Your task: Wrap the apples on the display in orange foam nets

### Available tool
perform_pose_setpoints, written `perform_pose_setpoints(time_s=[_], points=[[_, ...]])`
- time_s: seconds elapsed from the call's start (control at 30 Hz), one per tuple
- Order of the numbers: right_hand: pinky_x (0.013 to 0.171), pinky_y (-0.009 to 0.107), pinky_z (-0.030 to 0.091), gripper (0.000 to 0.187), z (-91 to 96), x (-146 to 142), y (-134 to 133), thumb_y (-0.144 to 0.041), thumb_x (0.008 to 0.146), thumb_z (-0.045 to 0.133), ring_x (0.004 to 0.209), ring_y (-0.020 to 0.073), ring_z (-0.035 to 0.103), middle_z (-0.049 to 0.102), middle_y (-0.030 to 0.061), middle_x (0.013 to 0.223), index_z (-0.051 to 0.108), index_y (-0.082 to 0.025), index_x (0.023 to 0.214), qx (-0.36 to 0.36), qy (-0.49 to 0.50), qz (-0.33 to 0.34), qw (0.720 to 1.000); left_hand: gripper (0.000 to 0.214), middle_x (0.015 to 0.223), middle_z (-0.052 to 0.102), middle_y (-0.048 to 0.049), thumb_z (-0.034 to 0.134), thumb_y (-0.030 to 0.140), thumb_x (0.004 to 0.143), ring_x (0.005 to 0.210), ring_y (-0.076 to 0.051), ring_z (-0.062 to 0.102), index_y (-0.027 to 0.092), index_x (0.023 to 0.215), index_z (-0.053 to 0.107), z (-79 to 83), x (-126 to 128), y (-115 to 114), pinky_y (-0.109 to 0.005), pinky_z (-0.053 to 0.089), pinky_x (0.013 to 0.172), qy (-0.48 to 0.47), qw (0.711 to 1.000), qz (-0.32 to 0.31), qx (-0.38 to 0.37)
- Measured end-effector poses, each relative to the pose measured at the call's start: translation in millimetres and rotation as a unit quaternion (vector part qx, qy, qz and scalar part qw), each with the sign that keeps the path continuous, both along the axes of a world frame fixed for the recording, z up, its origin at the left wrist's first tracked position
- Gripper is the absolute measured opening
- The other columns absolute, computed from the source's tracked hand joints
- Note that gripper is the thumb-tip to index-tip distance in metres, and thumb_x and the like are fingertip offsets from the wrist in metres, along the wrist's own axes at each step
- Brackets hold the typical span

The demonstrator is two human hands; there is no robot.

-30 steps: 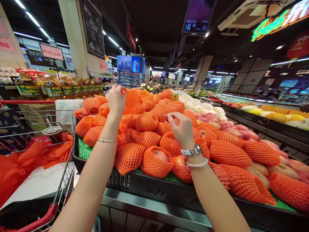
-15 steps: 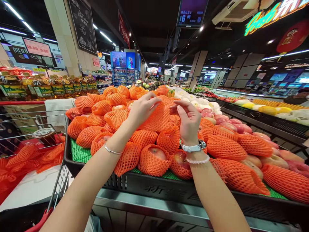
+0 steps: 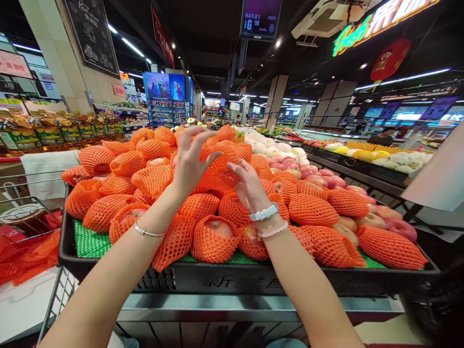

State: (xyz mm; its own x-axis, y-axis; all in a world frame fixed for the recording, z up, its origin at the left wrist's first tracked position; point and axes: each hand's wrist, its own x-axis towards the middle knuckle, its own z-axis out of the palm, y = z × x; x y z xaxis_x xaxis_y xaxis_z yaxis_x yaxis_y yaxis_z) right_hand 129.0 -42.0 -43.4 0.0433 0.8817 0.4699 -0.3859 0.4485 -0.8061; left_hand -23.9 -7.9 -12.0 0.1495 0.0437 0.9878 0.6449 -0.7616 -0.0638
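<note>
An orange foam fruit net (image 3: 220, 169) is held up between my hands above the heaped fruit. My left hand (image 3: 190, 162) is at its left side, fingers raised and spread, thumb reaching across the net; the fingers are somewhat blurred. My right hand (image 3: 250, 186) has thumb and fingers closed on the net's right edge. Whether a fruit sits inside this net cannot be made out. Just below, several apples in orange nets, such as this netted apple (image 3: 217, 229), lie in the black crate (image 3: 188, 278) on green mesh matting (image 3: 90, 241).
Bare apples (image 3: 319, 176) and white-netted fruit (image 3: 264, 145) lie to the right and behind. At the left stands a wire cart (image 3: 54, 299) with loose orange nets (image 3: 32, 256). Oil bottles (image 3: 47, 130) line the far left. A pale blurred panel (image 3: 438, 174) stands at the right.
The view has swung to the right. My left hand has lifted and spread its fingers. My right hand has come closer and now meets the net's right edge.
</note>
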Motion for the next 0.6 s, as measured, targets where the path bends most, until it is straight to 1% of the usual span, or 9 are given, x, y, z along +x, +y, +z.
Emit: perform_pose_setpoints(time_s=[0.07,0.13,0.23,0.3,0.33,0.4,0.47,0.53,0.6], points=[[0.084,0.043,0.056,0.032,2.8,2.9,-2.3,-0.044,0.069,0.069,0.095,0.0225,0.067,0.071,0.0023,0.097,0.058,-0.025,0.092,0.016,0.006,0.016,1.000,0.040,0.105,0.058,-0.0077,0.064,0.053,0.084,0.100,-0.023,0.058,0.026,0.110,0.051,-0.7,-1.7,2.6,-0.040,0.051,0.085,-0.070,0.996,0.046,0.022],[0.085,0.047,0.056,0.028,5.1,5.9,-4.9,-0.045,0.073,0.062,0.100,0.0245,0.067,0.071,0.0038,0.103,0.059,-0.026,0.094,0.033,-0.010,0.019,0.999,0.042,0.092,0.057,-0.0045,0.064,0.059,0.082,0.086,-0.021,0.057,0.026,0.103,0.049,-0.2,-2.8,3.7,-0.039,0.049,0.080,-0.094,0.994,0.052,0.012],[0.088,0.049,0.055,0.027,5.9,9.5,-7.0,-0.044,0.074,0.055,0.103,0.0255,0.066,0.070,0.0045,0.107,0.062,-0.026,0.092,0.064,-0.018,0.048,0.997,0.039,0.077,0.056,-0.0008,0.052,0.063,0.087,0.071,-0.016,0.054,0.024,0.088,0.048,1.7,-1.7,3.9,-0.034,0.046,0.073,-0.062,0.997,0.001,-0.048],[0.088,0.048,0.055,0.029,4.4,11.2,-5.9,-0.042,0.072,0.048,0.104,0.0251,0.066,0.070,0.0044,0.106,0.063,-0.026,0.091,0.087,-0.011,0.057,0.995,0.044,0.072,0.055,-0.0001,0.039,0.066,0.091,0.066,-0.015,0.051,0.024,0.081,0.047,2.5,0.0,5.2,-0.031,0.044,0.067,-0.077,0.991,-0.038,-0.101],[0.088,0.048,0.055,0.030,3.3,11.8,-4.6,-0.042,0.072,0.046,0.104,0.0249,0.065,0.071,0.0043,0.105,0.063,-0.027,0.090,0.095,-0.013,0.051,0.994,0.047,0.069,0.052,0.0003,0.033,0.067,0.093,0.064,-0.015,0.049,0.023,0.078,0.045,2.7,0.7,6.3,-0.031,0.042,0.063,-0.097,0.986,-0.055,-0.126],[0.088,0.046,0.055,0.029,1.4,12.0,-0.9,-0.043,0.072,0.047,0.106,0.0243,0.064,0.071,0.0042,0.100,0.064,-0.027,0.089,0.107,-0.035,0.014,0.993,0.052,0.064,0.046,0.0006,0.025,0.067,0.094,0.060,-0.015,0.046,0.023,0.071,0.041,2.6,1.8,8.8,-0.031,0.038,0.058,-0.127,0.977,-0.080,-0.154],[0.092,0.045,0.054,0.026,1.0,10.8,2.7,-0.045,0.073,0.054,0.110,0.0239,0.063,0.071,0.0040,0.098,0.064,-0.027,0.088,0.126,-0.072,-0.041,0.989,0.052,0.065,0.046,-0.0007,0.027,0.066,0.094,0.064,-0.017,0.047,0.023,0.068,0.039,2.3,2.7,10.2,-0.033,0.039,0.061,-0.127,0.979,-0.085,-0.138],[0.100,0.044,0.051,0.026,2.2,9.0,5.1,-0.046,0.071,0.065,0.113,0.0230,0.061,0.071,0.0032,0.101,0.064,-0.027,0.089,0.157,-0.120,-0.089,0.976,0.043,0.076,0.054,-0.0028,0.037,0.062,0.094,0.074,-0.019,0.052,0.024,0.075,0.047,1.8,4.2,9.7,-0.036,0.043,0.069,-0.128,0.982,-0.095,-0.098],[0.106,0.042,0.047,0.028,4.4,7.7,6.1,-0.046,0.071,0.071,0.114,0.0220,0.061,0.071,0.0024,0.104,0.065,-0.027,0.090,0.195,-0.167,-0.113,0.960,0.029,0.087,0.059,-0.0026,0.044,0.055,0.093,0.080,-0.019,0.054,0.027,0.088,0.053,1.5,6.4,7.4,-0.037,0.045,0.075,-0.145,0.980,-0.117,-0.070]])
